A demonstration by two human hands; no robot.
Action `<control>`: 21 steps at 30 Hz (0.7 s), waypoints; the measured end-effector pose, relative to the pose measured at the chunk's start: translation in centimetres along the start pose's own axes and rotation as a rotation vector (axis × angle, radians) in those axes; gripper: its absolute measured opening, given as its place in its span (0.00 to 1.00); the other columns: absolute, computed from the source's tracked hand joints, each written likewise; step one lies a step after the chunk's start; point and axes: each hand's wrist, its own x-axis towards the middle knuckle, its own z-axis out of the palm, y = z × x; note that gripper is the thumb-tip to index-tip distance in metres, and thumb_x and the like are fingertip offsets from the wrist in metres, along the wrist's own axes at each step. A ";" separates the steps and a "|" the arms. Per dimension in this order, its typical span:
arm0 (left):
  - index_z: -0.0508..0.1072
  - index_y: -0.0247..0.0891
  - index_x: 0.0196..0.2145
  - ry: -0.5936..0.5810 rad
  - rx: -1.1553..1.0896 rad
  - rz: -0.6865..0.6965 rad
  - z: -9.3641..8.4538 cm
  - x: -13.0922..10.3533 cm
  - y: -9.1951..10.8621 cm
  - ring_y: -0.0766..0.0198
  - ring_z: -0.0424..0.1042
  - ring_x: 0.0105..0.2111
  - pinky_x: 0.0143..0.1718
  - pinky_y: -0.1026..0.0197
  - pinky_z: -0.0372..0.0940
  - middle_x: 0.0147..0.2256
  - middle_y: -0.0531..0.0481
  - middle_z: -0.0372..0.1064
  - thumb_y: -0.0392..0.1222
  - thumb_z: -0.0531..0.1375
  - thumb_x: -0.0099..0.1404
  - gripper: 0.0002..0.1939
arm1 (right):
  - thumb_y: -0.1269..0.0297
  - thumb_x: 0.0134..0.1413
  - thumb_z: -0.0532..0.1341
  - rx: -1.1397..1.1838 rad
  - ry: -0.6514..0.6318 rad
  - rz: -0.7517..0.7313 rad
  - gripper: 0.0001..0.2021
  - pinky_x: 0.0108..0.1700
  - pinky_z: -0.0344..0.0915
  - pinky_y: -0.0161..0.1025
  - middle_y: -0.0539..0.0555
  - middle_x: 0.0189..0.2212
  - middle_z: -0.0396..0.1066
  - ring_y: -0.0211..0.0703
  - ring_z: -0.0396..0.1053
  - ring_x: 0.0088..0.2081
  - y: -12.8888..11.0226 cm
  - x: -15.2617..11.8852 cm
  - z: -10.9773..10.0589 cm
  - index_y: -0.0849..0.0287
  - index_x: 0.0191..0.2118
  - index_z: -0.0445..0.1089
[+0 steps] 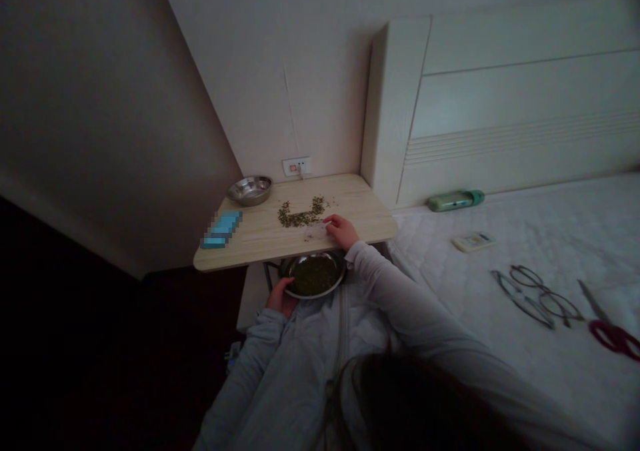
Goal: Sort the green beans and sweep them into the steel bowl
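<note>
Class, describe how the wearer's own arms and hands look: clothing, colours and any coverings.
Long, pale greyish sleeves, wrinkled and plain, reach the wrists. The left hand and right hand are ungloved; fine details are too small to tell.

I wear a pale grey top point(300, 364) with a zip-like strip point(343, 324) down its front; left of that strip is my wrinkled left sleeve point(245, 371), right of it my long right sleeve point(420, 301).

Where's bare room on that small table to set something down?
Bare tabletop lies between the blurred blue item and the small dark bits, and along the right end, past the right hand. Crowded: the middle, with bits, hand and translucent piece.
</note>
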 end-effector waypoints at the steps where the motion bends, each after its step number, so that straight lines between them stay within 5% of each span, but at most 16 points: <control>1: 0.67 0.31 0.37 -0.010 0.000 0.000 -0.1 0.0 0.0 0.58 0.66 0.38 0.40 0.56 0.60 0.31 0.46 0.70 0.31 0.50 0.48 0.17 | 0.68 0.36 0.50 -0.006 0.003 -0.001 0.11 0.26 0.54 0.30 0.44 0.15 0.61 0.30 0.56 0.20 0.0 0.0 0.0 0.59 0.30 0.64; 21: 0.68 0.30 0.34 0.021 -0.011 -0.012 0.3 -0.2 0.0 0.58 0.65 0.38 0.41 0.56 0.59 0.29 0.46 0.71 0.31 0.50 0.48 0.14 | 0.69 0.36 0.50 -0.023 0.007 -0.008 0.11 0.27 0.54 0.30 0.44 0.15 0.62 0.30 0.58 0.21 0.0 0.0 -0.1 0.59 0.31 0.64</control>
